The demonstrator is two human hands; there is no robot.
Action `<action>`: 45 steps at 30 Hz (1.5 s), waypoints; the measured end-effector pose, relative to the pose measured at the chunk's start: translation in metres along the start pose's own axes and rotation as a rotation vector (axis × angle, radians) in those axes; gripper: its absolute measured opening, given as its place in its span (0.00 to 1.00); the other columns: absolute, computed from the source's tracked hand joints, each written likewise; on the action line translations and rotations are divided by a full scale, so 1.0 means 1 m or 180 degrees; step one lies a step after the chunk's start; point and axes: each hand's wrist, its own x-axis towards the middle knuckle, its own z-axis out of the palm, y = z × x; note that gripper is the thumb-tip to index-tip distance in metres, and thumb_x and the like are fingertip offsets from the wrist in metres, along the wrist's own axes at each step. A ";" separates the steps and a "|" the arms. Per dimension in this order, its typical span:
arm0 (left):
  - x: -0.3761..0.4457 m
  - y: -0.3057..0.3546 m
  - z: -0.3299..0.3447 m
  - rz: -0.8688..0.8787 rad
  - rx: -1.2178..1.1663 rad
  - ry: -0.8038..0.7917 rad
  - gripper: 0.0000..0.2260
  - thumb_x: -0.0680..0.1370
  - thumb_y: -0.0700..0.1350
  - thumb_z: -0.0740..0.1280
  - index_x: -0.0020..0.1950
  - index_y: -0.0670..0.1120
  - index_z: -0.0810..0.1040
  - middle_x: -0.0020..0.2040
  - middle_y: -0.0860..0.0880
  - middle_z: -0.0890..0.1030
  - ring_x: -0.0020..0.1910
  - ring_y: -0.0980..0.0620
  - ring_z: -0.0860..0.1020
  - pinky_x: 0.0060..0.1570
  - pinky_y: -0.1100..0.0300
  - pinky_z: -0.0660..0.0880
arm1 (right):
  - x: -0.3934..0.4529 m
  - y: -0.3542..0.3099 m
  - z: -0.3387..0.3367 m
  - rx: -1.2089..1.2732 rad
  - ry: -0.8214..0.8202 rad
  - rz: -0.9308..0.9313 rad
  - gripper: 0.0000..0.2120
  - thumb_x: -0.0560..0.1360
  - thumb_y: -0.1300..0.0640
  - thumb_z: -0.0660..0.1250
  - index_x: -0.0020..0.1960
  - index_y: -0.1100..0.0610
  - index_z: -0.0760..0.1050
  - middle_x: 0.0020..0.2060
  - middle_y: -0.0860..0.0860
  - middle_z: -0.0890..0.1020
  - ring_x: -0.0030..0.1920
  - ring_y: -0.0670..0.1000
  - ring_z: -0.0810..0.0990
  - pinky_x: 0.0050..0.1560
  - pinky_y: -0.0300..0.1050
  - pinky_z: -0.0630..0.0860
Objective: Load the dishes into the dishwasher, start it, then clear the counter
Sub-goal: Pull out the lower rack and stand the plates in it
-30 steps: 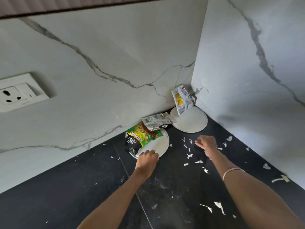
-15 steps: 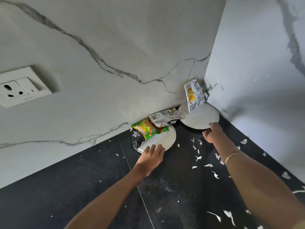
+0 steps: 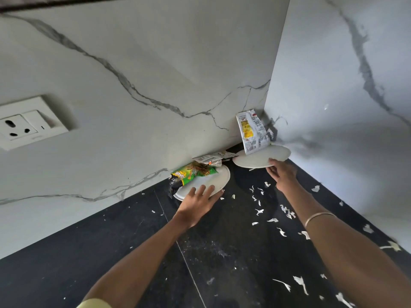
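Left hand [image 3: 198, 203] flat, fingers straight on near plate [image 3: 206, 185], green wrapper [image 3: 191, 172] just beyond. Right hand [image 3: 282, 174] pinching far plate [image 3: 260, 160] rim, lifted off bench [image 3: 111, 252]. Probably light, stiff; packet [image 3: 252, 132] may slide.

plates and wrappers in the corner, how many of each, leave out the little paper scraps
Plates: 2, the left plate and the right plate
Wrappers: 3, a green wrapper, a silver wrapper and a white and yellow wrapper
Total: 5
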 end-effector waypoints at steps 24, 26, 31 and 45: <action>-0.037 0.081 -0.149 -0.1913 -0.2648 0.1692 0.22 0.74 0.31 0.66 0.68 0.43 0.76 0.57 0.41 0.77 0.46 0.35 0.80 0.42 0.46 0.76 | -0.203 -0.056 -0.152 -0.1130 0.0721 -0.1415 0.14 0.66 0.65 0.76 0.48 0.59 0.74 0.50 0.61 0.82 0.43 0.59 0.85 0.41 0.55 0.84; -0.041 0.098 -0.155 -0.1805 -0.2845 0.1690 0.20 0.74 0.31 0.65 0.66 0.41 0.76 0.59 0.40 0.76 0.49 0.35 0.79 0.43 0.47 0.76 | -0.226 -0.053 -0.178 -0.1120 0.0834 -0.1466 0.13 0.66 0.65 0.76 0.43 0.57 0.73 0.49 0.62 0.82 0.43 0.60 0.84 0.41 0.57 0.83; -0.062 0.154 -0.172 -0.1199 -0.3209 0.1740 0.17 0.75 0.32 0.64 0.64 0.39 0.76 0.60 0.41 0.75 0.52 0.38 0.78 0.49 0.45 0.76 | -0.301 -0.029 -0.248 -0.1107 0.1267 -0.1536 0.14 0.67 0.66 0.76 0.47 0.63 0.74 0.44 0.59 0.79 0.40 0.58 0.82 0.32 0.50 0.83; -0.169 0.334 -0.218 -0.0058 -0.3773 0.1322 0.11 0.74 0.33 0.67 0.54 0.40 0.72 0.54 0.45 0.74 0.52 0.44 0.77 0.49 0.52 0.79 | -0.494 0.063 -0.430 -0.1178 0.2052 -0.1690 0.11 0.68 0.65 0.74 0.48 0.57 0.76 0.46 0.57 0.80 0.50 0.62 0.81 0.44 0.61 0.83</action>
